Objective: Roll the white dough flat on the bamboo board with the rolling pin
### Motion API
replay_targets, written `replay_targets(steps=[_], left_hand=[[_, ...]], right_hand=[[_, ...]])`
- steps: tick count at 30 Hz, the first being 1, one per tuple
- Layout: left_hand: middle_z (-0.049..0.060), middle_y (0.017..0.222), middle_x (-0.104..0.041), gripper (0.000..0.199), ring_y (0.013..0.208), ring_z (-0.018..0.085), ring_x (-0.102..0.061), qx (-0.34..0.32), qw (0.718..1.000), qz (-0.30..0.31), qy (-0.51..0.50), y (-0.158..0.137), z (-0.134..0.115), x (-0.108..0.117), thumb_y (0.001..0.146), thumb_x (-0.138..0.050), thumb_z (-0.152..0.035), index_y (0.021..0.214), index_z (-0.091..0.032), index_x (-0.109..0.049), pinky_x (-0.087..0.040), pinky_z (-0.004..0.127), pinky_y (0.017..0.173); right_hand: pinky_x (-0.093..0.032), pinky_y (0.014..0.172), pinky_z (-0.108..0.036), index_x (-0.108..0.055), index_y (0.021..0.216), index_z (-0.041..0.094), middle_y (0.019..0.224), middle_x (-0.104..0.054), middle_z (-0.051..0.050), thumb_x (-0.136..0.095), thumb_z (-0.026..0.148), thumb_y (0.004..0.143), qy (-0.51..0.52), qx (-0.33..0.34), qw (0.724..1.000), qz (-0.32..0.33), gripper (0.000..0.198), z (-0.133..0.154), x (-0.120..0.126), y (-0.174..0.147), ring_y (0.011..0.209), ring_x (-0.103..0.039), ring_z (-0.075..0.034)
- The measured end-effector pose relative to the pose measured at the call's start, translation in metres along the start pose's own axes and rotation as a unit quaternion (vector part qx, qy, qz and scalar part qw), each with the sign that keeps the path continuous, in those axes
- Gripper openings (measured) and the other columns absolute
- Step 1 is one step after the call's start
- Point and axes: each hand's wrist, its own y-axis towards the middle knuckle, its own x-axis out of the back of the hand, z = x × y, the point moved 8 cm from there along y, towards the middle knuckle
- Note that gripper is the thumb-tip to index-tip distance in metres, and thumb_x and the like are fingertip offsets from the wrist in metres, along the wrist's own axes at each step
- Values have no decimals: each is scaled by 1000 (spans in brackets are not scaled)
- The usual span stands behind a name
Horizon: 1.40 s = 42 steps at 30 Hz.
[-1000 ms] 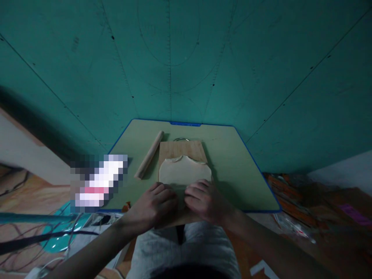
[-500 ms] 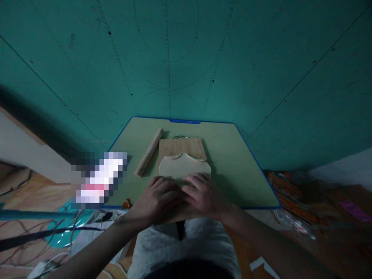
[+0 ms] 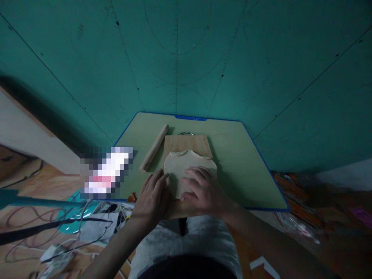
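Observation:
A flat sheet of pale dough (image 3: 177,170) lies on a wooden cutting board (image 3: 186,142), its far edge curled and uneven. My left hand (image 3: 154,195) is at the sheet's left edge, fingers extended forward and slightly bent; its thumb is hidden. Across the near right part of the dough rests my right hand (image 3: 202,188), with its fingers spread and the thumb near the sheet's front edge. To the left of the board, a wooden rolling pin (image 3: 154,148) lies at a slant.
The board stands on a pale green tabletop (image 3: 244,166) with a blue rim, against a green wall (image 3: 186,58). A pixelated bright object (image 3: 112,170) is at the table's left edge, and a small brown thing (image 3: 132,197) is near the front edge. Cables (image 3: 26,217) run across the floor at left.
My hands have moved apart: the left to the dough's left edge, the right now spread on the sheet. More of the dough's middle and near edge shows. The view has shifted slightly.

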Motion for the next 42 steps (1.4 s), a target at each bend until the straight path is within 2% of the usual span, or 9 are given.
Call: replay_targets(steps=[4, 10, 15, 19, 23, 27, 31, 37, 42], left_hand=[[19, 134, -61, 32, 129, 28, -56, -12, 1000, -15, 15, 3, -2, 3, 102, -39, -23, 131, -15, -51, -51, 46, 105], [19, 132, -62, 33, 127, 29, -58, -20, 999, -24, 34, 2, -2, 1, 102, -38, -22, 132, -14, -51, -54, 48, 101], [20, 131, -62, 31, 125, 28, -59, -17, 999, -35, 29, 3, -4, 1, 101, -38, -21, 127, -13, -54, -53, 47, 101], [19, 130, -63, 30, 125, 28, -59, -16, 999, -35, 27, 3, -5, 3, 102, -39, -22, 126, -14, -55, -53, 47, 101], [19, 128, -64, 29, 122, 28, -61, -17, 999, -34, 35, 4, -6, 4, 101, -39, -21, 125, -14, -55, -54, 46, 101], [20, 127, -64, 31, 123, 29, -61, -9, 999, -21, 30, 6, -6, 4, 102, -38, -23, 124, -12, -56, -53, 49, 102], [19, 130, -64, 31, 125, 28, -59, 6, 1000, -18, 17, 5, -3, 2, 102, -37, -24, 124, -13, -57, -52, 48, 104], [18, 132, -63, 33, 128, 27, -58, 11, 1000, -13, 5, 4, -1, 1, 103, -36, -24, 130, -15, -53, -50, 49, 105], [18, 135, -62, 34, 128, 28, -58, 24, 1000, -1, -13, 3, 0, 2, 102, -37, -23, 131, -17, -53, -50, 50, 105]], right_hand=[[-40, 110, -53, -60, 129, 14, 134, -57, -19, -68, 58, 87, 5, -35, 999, 33, 61, 2, -3, 2, 127, -50, -34], [-38, 112, -54, -61, 128, 16, 134, -58, -18, -65, 43, 93, -35, -32, 998, 37, 45, 10, -5, 8, 128, -49, -32], [-36, 114, -56, -57, 135, 15, 139, -55, -19, -66, 53, 91, -28, -40, 996, 69, 59, 7, -8, 6, 133, -46, -34], [-32, 116, -58, -56, 137, 16, 143, -52, -19, -70, 41, 90, -59, -52, 995, 62, 55, 2, -5, 7, 136, -44, -34], [-35, 115, -55, -54, 139, 14, 143, -52, -19, -69, 51, 89, -24, -49, 996, 73, 64, 2, -6, 7, 135, -45, -34], [-31, 118, -56, -56, 137, 15, 143, -52, -18, -69, 43, 90, -41, -75, 995, 60, 56, 1, -3, 8, 136, -43, -34], [-29, 118, -58, -52, 141, 15, 148, -47, -20, -70, 51, 88, -26, -74, 994, 78, 67, 8, -10, 13, 140, -39, -35], [-28, 119, -58, -52, 142, 15, 147, -49, -20, -69, 43, 91, -35, -79, 994, 72, 60, 11, -18, 17, 140, -39, -34], [-29, 118, -57, -56, 138, 16, 143, -52, -19, -64, 39, 94, -49, -99, 993, 43, 50, 11, -11, 20, 137, -43, -33]])
